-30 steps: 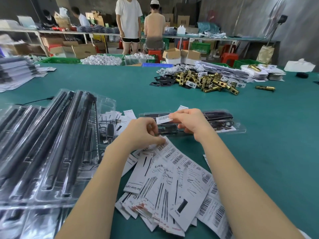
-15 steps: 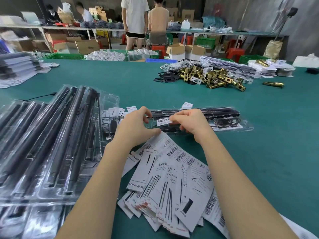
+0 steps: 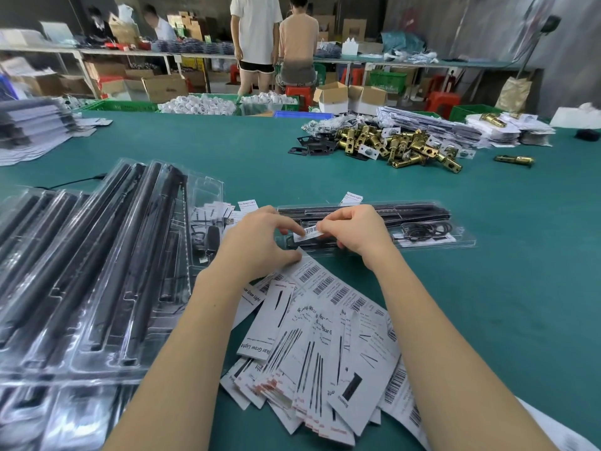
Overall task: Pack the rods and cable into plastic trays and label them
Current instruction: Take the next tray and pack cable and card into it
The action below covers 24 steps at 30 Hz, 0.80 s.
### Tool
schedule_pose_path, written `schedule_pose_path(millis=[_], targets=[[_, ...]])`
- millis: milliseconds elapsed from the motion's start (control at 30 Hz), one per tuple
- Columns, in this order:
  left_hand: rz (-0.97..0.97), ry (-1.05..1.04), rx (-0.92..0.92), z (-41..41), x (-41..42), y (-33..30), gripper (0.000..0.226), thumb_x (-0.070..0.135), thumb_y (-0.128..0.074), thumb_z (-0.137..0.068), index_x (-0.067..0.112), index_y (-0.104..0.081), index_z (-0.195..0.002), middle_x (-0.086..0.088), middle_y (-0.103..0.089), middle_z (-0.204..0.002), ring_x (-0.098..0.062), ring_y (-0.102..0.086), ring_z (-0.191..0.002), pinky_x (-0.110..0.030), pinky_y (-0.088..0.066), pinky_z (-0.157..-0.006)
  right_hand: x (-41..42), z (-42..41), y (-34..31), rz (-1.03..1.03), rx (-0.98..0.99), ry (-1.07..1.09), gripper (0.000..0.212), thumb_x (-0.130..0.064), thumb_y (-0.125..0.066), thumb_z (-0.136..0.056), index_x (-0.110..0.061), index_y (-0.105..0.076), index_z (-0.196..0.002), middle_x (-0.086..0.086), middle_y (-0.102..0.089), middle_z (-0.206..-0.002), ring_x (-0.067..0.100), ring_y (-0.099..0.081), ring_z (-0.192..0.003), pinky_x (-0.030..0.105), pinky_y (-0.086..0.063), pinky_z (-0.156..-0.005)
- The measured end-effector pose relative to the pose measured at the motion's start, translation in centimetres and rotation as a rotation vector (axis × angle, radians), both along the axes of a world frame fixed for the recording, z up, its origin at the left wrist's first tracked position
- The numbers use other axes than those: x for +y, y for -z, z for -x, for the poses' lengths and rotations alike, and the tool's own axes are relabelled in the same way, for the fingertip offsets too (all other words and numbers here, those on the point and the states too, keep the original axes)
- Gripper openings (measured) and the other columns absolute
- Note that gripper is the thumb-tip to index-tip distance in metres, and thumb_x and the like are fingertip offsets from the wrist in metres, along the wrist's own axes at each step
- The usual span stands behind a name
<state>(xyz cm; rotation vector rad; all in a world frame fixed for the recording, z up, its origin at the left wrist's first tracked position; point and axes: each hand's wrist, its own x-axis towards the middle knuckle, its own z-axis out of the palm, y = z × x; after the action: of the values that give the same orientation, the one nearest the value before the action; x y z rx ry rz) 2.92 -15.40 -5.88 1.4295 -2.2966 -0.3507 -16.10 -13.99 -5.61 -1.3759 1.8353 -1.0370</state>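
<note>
**A:** What is being handled right now?

**B:** A small barcode label, a thin white strip. It hangs just over the clear plastic tray lying crosswise on the green surface. The left hand pinches its left end and the right hand pinches its right end, fingertips curled onto it.

**A:** How will it behave?

**B:** I judge it almost weightless and floppy, probably sticky underneath, so it would curl or cling to skin if gripped in the middle. Holding it by the two ends, stretched flat, looks like the sound way; then one end goes down first and the rest is smoothed along.

**A:** And the tray under it?

**B:** Thin, glossy, see-through shell, likely slippery and springy. It carries the black rods along its far side and a coiled cable in the right-hand pocket. Pressing hard could flex it, so a light press seems wise.

**A:** What surrounds them?

**B:** A fan of printed cards lies just in front of the tray, under the wrists. To the left sits a stack of filled trays. Well beyond, a heap of brass latches.
</note>
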Motion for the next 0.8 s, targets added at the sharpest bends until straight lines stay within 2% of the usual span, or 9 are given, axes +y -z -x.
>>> schedule_pose_path(millis=[133,367,433,500,567,600,667,733,800], targets=[[0.019,-0.004,-0.029,-0.1,-0.1,0.0,0.02,0.053,-0.077,-0.079,0.052,-0.072,-0.099,0.018,-0.052,-0.099,0.002,-0.048,-0.079,-0.024,-0.038,-0.059,-0.2,0.0,0.1,0.005,0.039,0.002,0.011,-0.027,-0.078,-0.08,-0.03,-0.071,-0.072,-0.004,-0.076,-0.085,0.009,-0.058,-0.069,0.031,-0.053,-0.073],[-0.006,-0.011,-0.021,0.0,-0.3,0.3,0.02,0.055,-0.077,-0.079,0.052,-0.073,-0.099,0.02,-0.053,-0.091,0.003,-0.048,-0.079,-0.028,-0.045,-0.064,-0.1,0.0,0.2,0.015,0.113,0.004,0.007,-0.028,-0.077,-0.081,-0.029,-0.072,-0.076,-0.006,-0.075,-0.082,0.009,-0.065,-0.068,0.03,-0.056,-0.073],[-0.011,-0.009,-0.022,-0.1,-0.3,0.3,0.02,0.055,-0.076,-0.079,0.052,-0.073,-0.099,0.021,-0.052,-0.089,0.003,-0.048,-0.077,-0.026,-0.041,-0.06,0.0,-0.3,0.0,0.034,0.229,0.019,0.006,-0.032,-0.076,-0.082,-0.03,-0.071,-0.079,-0.009,-0.074,-0.081,0.008,-0.07,-0.066,0.027,-0.055,-0.069],[-0.017,-0.011,-0.018,0.0,-0.3,0.3,0.02,0.055,-0.076,-0.079,0.051,-0.074,-0.098,0.022,-0.052,-0.087,0.004,-0.048,-0.075,-0.025,-0.039,-0.057,0.2,-0.4,-0.4,0.105,0.378,0.086,0.011,-0.041,-0.075,-0.082,-0.031,-0.071,-0.084,-0.012,-0.071,-0.084,0.012,-0.07,-0.077,0.026,-0.053,-0.066],[-0.023,-0.011,-0.008,0.0,-0.4,0.4,0.02,0.054,-0.077,-0.079,0.051,-0.074,-0.098,0.023,-0.053,-0.086,0.004,-0.049,-0.074,-0.024,-0.039,-0.057,0.3,-0.4,-0.6,0.189,0.512,0.164,0.027,-0.054,-0.071,-0.082,-0.033,-0.068,-0.098,-0.013,-0.069,-0.094,0.014,-0.065,-0.091,0.025,-0.046,-0.065],[-0.025,-0.01,-0.006,-0.1,-0.5,0.4,0.02,0.054,-0.077,-0.079,0.051,-0.074,-0.098,0.023,-0.053,-0.086,0.004,-0.049,-0.074,-0.024,-0.039,-0.056,0.3,-0.6,-0.4,0.208,0.565,0.17,0.039,-0.061,-0.068,-0.081,-0.033,-0.064,-0.108,-0.01,-0.067,-0.105,0.016,-0.062,-0.101,0.028,-0.047,-0.071],[-0.026,-0.013,0.003,-0.1,-0.5,0.5,0.02,0.054,-0.077,-0.078,0.05,-0.075,-0.097,0.023,-0.054,-0.086,0.004,-0.05,-0.074,-0.024,-0.038,-0.056,0.3,-1.2,0.4,0.151,0.629,0.116,0.062,-0.071,-0.061,-0.081,-0.03,-0.053,-0.128,-0.001,-0.057,-0.13,0.022,-0.049,-0.124,0.041,-0.044,-0.095],[-0.026,-0.029,0.011,-0.1,-0.5,0.6,0.018,0.054,-0.077,-0.077,0.049,-0.075,-0.095,0.022,-0.056,-0.083,0.004,-0.052,-0.073,-0.023,-0.038,-0.055,0.3,-1.9,1.6,0.035,0.662,0.051,0.075,-0.075,-0.052,-0.085,-0.03,-0.04,-0.144,0.008,-0.039,-0.151,0.029,-0.026,-0.146,0.054,-0.022,-0.118],[-0.05,-0.052,0.014,-0.2,-0.4,0.7,0.016,0.054,-0.077,-0.077,0.052,-0.075,-0.093,0.021,-0.059,-0.081,0.003,-0.053,-0.071,-0.022,-0.037,-0.053,0.2,-1.9,2.4,-0.041,0.688,0.014,0.079,-0.075,-0.044,-0.089,-0.032,-0.029,-0.153,0.012,-0.022,-0.163,0.03,-0.005,-0.154,0.058,-0.002,-0.123]])
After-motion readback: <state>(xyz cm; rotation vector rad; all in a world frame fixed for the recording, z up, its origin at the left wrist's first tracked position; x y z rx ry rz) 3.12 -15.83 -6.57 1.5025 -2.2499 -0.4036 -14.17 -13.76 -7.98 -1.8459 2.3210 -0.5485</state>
